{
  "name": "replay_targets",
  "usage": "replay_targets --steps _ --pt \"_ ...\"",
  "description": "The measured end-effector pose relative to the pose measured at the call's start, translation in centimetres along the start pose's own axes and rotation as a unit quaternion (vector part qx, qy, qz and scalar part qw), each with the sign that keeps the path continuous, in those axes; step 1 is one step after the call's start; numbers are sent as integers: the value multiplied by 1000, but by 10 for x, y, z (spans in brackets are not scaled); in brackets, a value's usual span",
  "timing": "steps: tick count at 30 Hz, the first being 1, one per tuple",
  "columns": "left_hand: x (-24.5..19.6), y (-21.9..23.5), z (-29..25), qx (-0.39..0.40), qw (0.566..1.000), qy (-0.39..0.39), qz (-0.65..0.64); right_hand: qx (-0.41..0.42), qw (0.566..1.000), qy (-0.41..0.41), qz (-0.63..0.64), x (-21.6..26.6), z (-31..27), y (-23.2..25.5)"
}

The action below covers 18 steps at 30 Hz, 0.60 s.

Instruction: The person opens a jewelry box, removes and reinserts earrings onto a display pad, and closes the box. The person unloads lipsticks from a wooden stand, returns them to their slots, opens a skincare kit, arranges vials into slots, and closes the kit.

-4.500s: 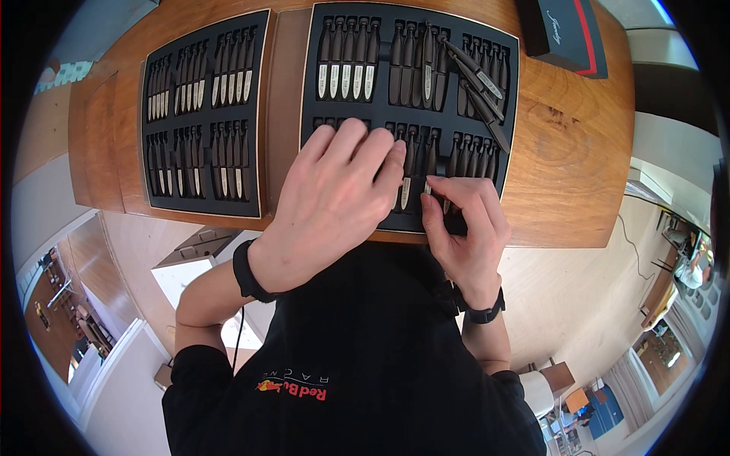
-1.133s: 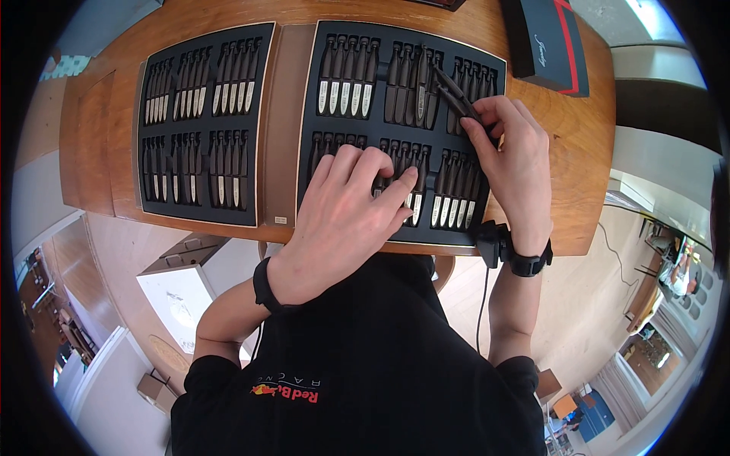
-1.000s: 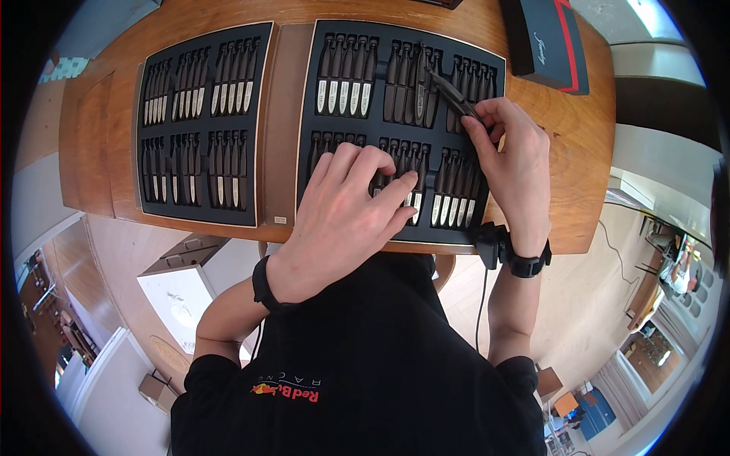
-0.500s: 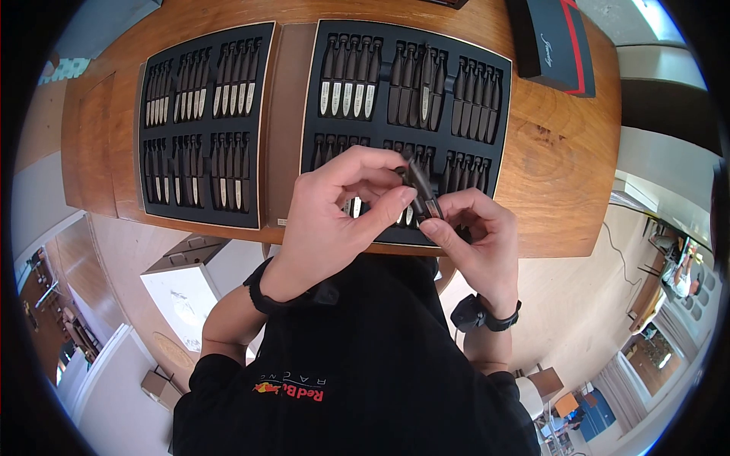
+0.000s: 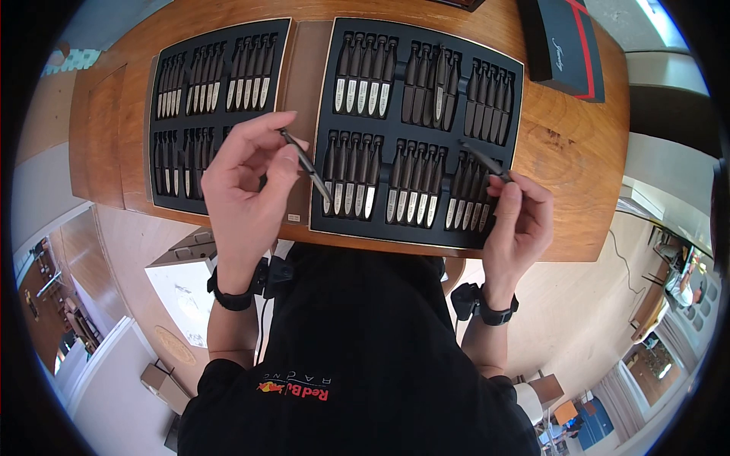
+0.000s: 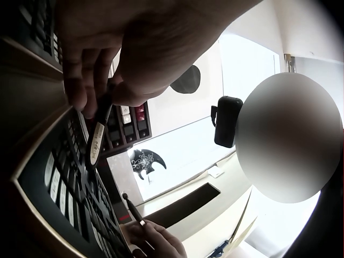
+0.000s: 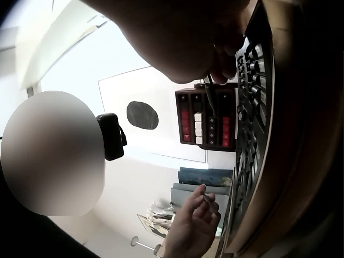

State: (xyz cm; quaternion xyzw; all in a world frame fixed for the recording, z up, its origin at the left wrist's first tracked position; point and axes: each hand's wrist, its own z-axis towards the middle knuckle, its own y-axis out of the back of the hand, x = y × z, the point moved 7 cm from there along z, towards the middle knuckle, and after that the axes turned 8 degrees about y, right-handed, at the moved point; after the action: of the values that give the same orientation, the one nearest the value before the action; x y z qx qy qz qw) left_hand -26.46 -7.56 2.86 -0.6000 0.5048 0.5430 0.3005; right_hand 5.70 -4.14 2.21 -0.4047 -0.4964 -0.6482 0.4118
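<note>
In the head view the left hand (image 5: 251, 178) pinches a slim dark pen-like piece (image 5: 307, 166) with a pale label between thumb and fingers, above the gap between two trays. The right hand (image 5: 522, 220) pinches another dark piece (image 5: 485, 159) over the lower right slots of the right tray (image 5: 426, 131). Rows of similar dark pieces lie in both trays, many with pale labelled ends. One piece (image 5: 441, 87) rests on top of others in the upper middle group. The left wrist view shows the label on the left hand's piece (image 6: 98, 141).
The left tray (image 5: 220, 120) stands beside the right one on a wooden table (image 5: 566, 152). A dark box with a red band (image 5: 561, 47) is at the back right. In the right wrist view, a dark rack (image 7: 207, 119) holds red and white blocks.
The hands were together over the right tray half a second ago and have moved apart, each with a piece. The loose pieces formerly lying across the upper right group are gone from there.
</note>
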Motion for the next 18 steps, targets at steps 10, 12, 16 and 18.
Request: replay_targets --steps 10,12,16,18 --pt "7 65 -3 -79 994 -27 69 33 993 96 -58 -9 -7 -5" --pt "13 94 -1 -115 991 -17 72 65 987 108 -104 -2 -10 -13" --pt "25 127 5 -133 986 23 95 96 982 94 -136 -1 -10 -18" --pt "27 129 10 -122 986 32 111 96 980 106 -140 -1 -9 -19"
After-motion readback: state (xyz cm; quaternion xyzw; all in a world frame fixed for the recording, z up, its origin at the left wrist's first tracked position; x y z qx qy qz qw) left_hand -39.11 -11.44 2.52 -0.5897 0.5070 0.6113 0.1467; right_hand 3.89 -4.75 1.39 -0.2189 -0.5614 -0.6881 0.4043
